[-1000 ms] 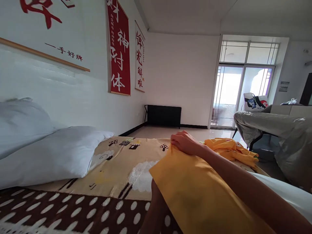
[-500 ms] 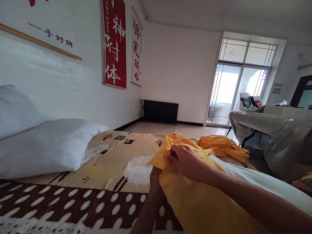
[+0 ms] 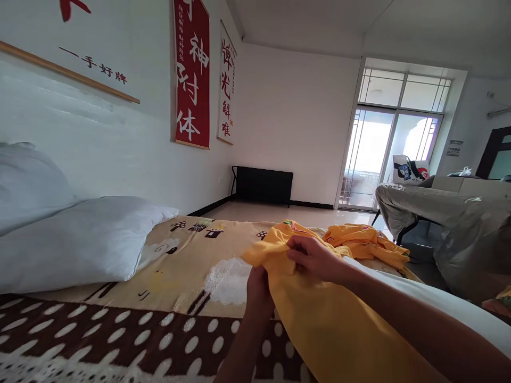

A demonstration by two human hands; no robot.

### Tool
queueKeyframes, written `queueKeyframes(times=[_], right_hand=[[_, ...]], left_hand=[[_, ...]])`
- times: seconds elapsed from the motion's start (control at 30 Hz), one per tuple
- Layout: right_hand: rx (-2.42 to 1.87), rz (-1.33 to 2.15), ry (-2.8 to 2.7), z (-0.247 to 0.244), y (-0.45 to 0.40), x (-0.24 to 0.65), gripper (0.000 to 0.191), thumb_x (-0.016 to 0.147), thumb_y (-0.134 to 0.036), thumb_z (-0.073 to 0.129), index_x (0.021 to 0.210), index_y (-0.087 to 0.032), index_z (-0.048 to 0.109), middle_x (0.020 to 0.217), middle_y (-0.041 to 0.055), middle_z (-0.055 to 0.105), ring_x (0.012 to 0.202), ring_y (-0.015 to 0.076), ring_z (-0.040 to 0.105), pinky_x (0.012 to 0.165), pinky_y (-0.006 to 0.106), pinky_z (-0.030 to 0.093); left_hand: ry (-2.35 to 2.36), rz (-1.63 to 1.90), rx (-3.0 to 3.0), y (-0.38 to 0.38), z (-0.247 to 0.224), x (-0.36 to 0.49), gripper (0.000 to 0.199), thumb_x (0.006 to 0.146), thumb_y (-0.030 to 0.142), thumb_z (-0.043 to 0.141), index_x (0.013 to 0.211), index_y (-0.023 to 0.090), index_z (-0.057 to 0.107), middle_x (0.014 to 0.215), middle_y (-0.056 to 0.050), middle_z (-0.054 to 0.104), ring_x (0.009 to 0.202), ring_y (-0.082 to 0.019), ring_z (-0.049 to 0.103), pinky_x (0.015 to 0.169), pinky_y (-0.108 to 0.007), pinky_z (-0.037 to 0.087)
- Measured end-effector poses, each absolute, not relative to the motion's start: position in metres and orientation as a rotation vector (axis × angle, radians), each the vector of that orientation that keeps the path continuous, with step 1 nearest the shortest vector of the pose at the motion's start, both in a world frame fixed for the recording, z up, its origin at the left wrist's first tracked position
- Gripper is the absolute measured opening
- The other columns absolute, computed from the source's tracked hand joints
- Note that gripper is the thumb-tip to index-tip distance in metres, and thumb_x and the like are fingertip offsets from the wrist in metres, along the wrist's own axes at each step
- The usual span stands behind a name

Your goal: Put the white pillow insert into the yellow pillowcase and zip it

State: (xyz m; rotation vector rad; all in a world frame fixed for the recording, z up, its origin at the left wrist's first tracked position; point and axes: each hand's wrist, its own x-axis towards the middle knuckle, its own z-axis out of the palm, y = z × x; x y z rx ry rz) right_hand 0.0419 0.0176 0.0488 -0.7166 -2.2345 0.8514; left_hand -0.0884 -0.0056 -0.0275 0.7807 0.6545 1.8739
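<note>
A yellow cloth (image 3: 331, 324), bright and loosely draped, runs from the bed's middle down toward me. My right hand (image 3: 313, 256) pinches a fold of it near its far end, thumb and fingers pressed together. Just left of and below that, my left hand (image 3: 258, 287) grips the cloth's edge from underneath, its fingertips covered by fabric. The free corner between them is blurred. Beyond my right hand lies a crumpled bunch of yellow fabric (image 3: 367, 242) with printed patches. White bedding (image 3: 423, 298) shows beneath my right forearm; whether it joins the yellow cloth is hidden.
A beige blanket (image 3: 175, 266) with sheep prints and a brown dotted border covers the bed. White pillows (image 3: 88, 244) lie at the left against the wall. A black folded panel (image 3: 263, 185) stands at the far wall. Plastic-covered furniture (image 3: 431, 205) is at the right.
My right hand has shifted slightly right, and its fingers have re-gripped the fold. The cloth's corner has lifted and rumpled. My left hand has moved slightly right. The view has tilted slightly.
</note>
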Motion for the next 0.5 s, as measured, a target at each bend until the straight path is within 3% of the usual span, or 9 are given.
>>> queueKeyframes(times=[0.23,0.4,0.5], right_hand=[[-0.7,0.898,-2.197,0.044,0.023,0.044,0.02,0.083,-0.035,0.052,0.072,-0.02,0.043,0.062,-0.0048,0.043,0.055,0.0085,0.038,0.05,0.021,0.03],[-0.673,0.874,-2.245,0.039,0.026,0.038,0.016,0.083,-0.031,0.051,0.073,-0.02,0.046,0.064,-0.0042,0.044,0.057,0.009,0.037,0.051,0.022,0.029],[-0.716,0.79,-2.27,0.041,0.02,0.036,0.015,0.084,-0.03,0.05,0.073,-0.02,0.047,0.066,-0.0037,0.046,0.059,0.0095,0.038,0.054,0.023,0.031]], left_hand=[[0.917,2.112,1.042,-0.008,-0.028,-0.092,0.024,0.055,0.021,0.074,0.073,0.017,0.06,0.069,0.003,0.06,0.065,-0.012,0.049,0.058,-0.021,0.041],[0.909,1.976,1.172,-0.017,-0.021,-0.102,0.021,0.065,0.029,0.062,0.081,0.015,0.066,0.076,-0.003,0.065,0.07,-0.016,0.055,0.06,-0.023,0.044],[0.964,1.892,1.297,-0.022,-0.013,-0.106,0.025,0.059,0.024,0.065,0.082,0.015,0.069,0.074,-0.002,0.067,0.067,-0.017,0.056,0.057,-0.022,0.043]])
